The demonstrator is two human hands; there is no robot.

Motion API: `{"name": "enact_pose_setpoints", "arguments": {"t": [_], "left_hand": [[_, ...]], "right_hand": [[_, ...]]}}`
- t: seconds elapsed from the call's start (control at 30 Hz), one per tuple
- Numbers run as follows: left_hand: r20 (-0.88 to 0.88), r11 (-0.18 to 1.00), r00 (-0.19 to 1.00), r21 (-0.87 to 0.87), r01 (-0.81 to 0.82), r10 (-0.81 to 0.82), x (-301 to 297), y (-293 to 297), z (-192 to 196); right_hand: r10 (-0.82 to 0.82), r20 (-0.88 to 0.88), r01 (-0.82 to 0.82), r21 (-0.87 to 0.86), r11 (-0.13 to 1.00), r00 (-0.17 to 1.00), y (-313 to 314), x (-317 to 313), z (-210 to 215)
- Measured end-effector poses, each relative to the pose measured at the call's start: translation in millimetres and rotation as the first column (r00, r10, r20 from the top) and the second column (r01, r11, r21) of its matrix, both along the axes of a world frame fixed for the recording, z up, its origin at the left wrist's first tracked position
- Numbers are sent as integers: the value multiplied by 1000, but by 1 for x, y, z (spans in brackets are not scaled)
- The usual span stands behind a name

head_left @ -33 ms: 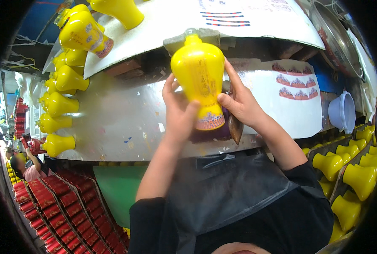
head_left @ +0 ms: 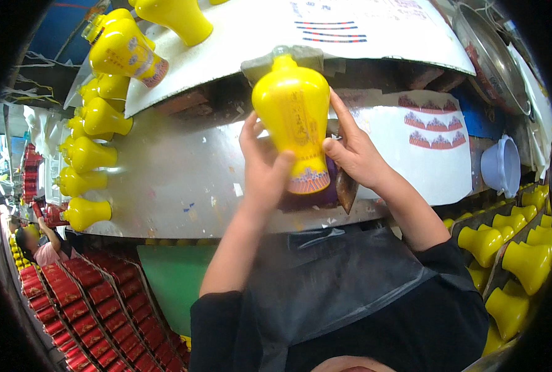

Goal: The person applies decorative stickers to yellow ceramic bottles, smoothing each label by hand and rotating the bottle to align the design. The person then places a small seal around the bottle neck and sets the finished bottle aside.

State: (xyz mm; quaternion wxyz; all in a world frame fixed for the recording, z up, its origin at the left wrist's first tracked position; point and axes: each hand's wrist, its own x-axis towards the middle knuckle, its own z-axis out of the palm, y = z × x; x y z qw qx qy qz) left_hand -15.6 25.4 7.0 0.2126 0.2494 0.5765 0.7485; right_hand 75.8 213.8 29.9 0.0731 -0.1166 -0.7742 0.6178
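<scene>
Between my two hands is a glossy yellow vase-shaped bottle (head_left: 288, 102) with a clear neck pointing away from me. Dark lettering runs down its front, and a blue and pink patterned band rings its foot. My left hand (head_left: 263, 167) grips the lower left side, thumb near the narrow waist. On the opposite side, my right hand (head_left: 356, 152) has its thumb by the waist and its fingers stretched up along the body. A dark purple object, partly hidden, lies beneath the foot, beside a brown pointed piece (head_left: 346, 195). Behind the neck is a grey pad (head_left: 255, 67).
Plain yellow bottles (head_left: 89, 214) line the metal table's (head_left: 177, 167) left edge; decorated ones stand farther back. A sheet of patterned decals (head_left: 437, 167) and a lilac basin (head_left: 501, 164) are right. Racked bottles (head_left: 484, 243) stand lower right, red boxes (head_left: 96, 304) lower left. A person (head_left: 43, 245) works far left.
</scene>
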Motion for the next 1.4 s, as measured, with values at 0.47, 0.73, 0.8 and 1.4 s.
{"name": "enact_pose_setpoints", "arguments": {"t": [0.47, 0.73, 0.8, 1.4], "left_hand": [[-845, 870, 534, -284, -403, -29, -39, 16, 25], [-846, 882, 534, -258, -393, -10, -41, 20, 19], [-845, 883, 535, -258, -392, -10, -42, 20, 19], [-843, 888, 538, -263, -379, -20, -41, 19, 23]], "right_hand": [[209, -220, 21, 734, 679, 953, 26, -44, 61], [190, -100, -44, 772, 634, 977, 32, -41, 64], [227, -185, 11, 797, 603, 956, 33, -43, 62], [-163, 18, 157, -397, 904, 986, 64, -53, 74]]}}
